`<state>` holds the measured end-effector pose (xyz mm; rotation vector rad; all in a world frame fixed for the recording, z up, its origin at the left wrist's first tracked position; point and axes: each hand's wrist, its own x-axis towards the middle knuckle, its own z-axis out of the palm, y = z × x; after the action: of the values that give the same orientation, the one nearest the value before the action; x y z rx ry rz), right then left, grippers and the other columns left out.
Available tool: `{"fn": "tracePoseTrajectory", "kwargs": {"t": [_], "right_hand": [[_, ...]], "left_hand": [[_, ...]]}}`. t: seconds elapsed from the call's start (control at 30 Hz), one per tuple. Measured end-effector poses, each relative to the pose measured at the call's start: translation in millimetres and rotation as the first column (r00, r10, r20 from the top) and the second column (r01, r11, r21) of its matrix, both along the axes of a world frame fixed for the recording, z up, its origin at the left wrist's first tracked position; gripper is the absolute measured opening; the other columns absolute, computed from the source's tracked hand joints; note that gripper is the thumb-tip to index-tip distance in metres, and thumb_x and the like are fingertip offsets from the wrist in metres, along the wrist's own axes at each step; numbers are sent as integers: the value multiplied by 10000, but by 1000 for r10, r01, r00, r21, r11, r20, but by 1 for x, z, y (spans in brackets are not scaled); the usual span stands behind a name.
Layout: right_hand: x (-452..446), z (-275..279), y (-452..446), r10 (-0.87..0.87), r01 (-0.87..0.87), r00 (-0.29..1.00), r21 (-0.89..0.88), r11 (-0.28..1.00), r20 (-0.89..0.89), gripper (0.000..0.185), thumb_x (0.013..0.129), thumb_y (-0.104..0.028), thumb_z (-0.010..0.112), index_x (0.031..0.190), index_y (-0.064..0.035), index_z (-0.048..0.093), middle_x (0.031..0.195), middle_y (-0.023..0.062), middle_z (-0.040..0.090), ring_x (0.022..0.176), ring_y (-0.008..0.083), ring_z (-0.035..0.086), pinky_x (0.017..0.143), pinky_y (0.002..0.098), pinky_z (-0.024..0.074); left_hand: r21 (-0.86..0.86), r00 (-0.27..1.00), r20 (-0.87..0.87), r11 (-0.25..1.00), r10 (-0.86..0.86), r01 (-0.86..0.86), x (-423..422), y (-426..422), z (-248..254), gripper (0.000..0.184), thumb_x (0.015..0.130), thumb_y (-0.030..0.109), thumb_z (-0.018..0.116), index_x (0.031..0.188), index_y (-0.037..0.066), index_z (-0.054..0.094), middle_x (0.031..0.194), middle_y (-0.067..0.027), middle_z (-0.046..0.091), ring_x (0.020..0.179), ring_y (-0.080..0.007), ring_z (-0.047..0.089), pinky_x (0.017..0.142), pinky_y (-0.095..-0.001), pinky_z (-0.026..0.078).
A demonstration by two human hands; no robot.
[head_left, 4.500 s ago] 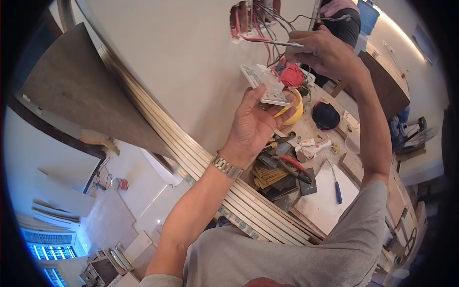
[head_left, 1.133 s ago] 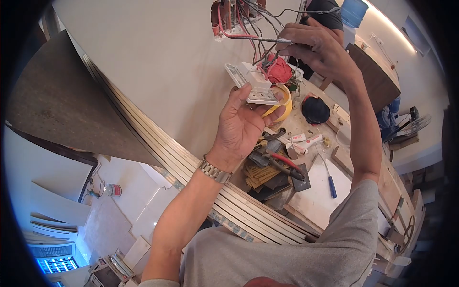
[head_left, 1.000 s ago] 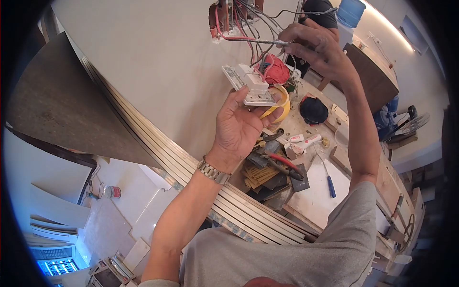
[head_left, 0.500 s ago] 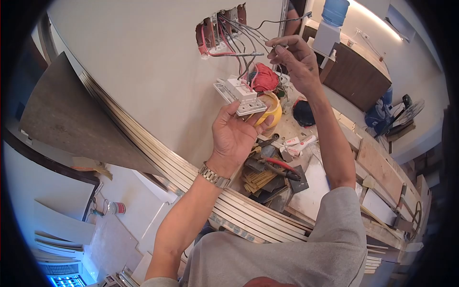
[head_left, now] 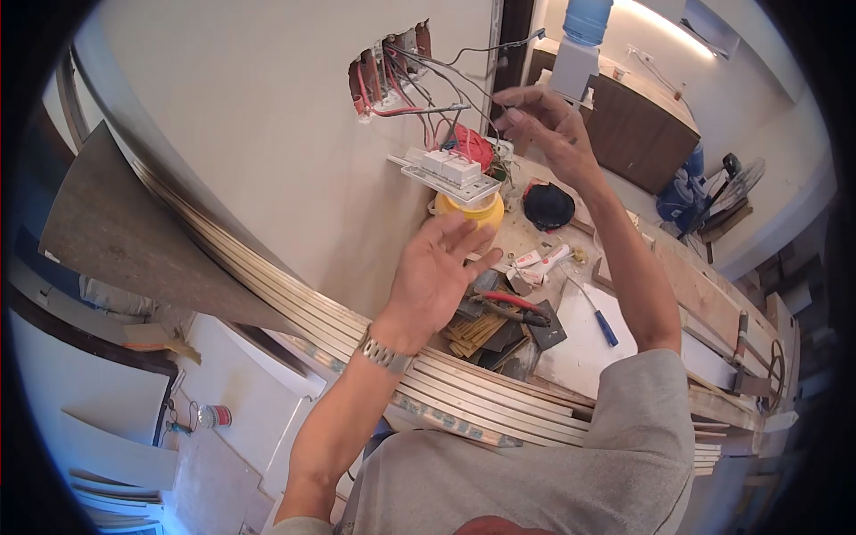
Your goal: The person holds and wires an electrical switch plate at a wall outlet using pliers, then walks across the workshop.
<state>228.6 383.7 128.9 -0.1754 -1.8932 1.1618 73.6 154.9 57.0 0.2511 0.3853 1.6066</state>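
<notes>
A white switch plate with wires joined to its back hangs level in front of the wall. Its red and dark wires run up into a rough-edged wall cutout. Just below the plate is my left hand, palm up, its fingers spread and apart from the plate. To the right, my right hand pinches a thin dark wire between thumb and fingers; the wire's tip is hidden. Another dark wire sticks out freely above that hand.
Behind the plate stand a yellow jar and a red bag. Red-handled pliers, a blue screwdriver and a dark cap lie on the cluttered bench. Stacked boards run between my body and the bench.
My left hand has let go of the switch plate and dropped lower, its fingers opening. The plate now hangs on its wires. My right hand stays up at the wire. The camera view has shifted slightly.
</notes>
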Motion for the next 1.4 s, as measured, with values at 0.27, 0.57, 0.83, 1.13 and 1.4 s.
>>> {"fn": "tracePoseTrajectory", "kwargs": {"t": [0.27,0.57,0.83,1.13,1.4], "right_hand": [[81,-37,-47,-56,133,884,-134,982,464,175,1067,-131,692,1202,-21,695,1053,22,701,940,94,680,834,294,571],[130,-19,-191,-41,-146,347,97,984,937,242,1041,-210,673,1183,-17,704,1122,183,705,1033,416,691,899,500,544],[169,-44,-243,-147,135,311,110,985,939,280,1047,-255,675,1188,-16,712,1134,181,710,992,423,709,852,519,556],[187,-91,-231,-347,175,369,302,937,862,238,1015,-269,723,1137,-65,732,1069,138,735,919,419,722,775,521,569],[189,-83,-235,-269,81,346,257,963,899,266,1021,-311,703,1091,-54,698,1030,146,722,925,402,733,842,511,580]], "left_hand": [[122,-300,-941,984,157,132,-17,-109,21,245,993,177,730,1154,14,642,1248,-150,673,1170,-296,670,1024,-444,518],[334,-494,-783,925,378,179,-23,-126,-12,270,954,204,793,1127,30,680,1249,-192,693,1139,-375,658,1000,-472,506],[322,-497,-781,926,378,198,-22,-126,-12,258,948,191,800,1114,22,697,1223,-176,708,1120,-369,659,990,-472,514],[297,-516,-788,941,336,160,-19,-125,-13,244,926,179,815,1075,22,702,1191,-162,736,1103,-359,670,966,-461,515],[265,-520,-803,956,292,126,-16,-124,-12,249,881,164,851,1038,33,710,1176,-162,760,1050,-339,698,954,-440,514]]}}
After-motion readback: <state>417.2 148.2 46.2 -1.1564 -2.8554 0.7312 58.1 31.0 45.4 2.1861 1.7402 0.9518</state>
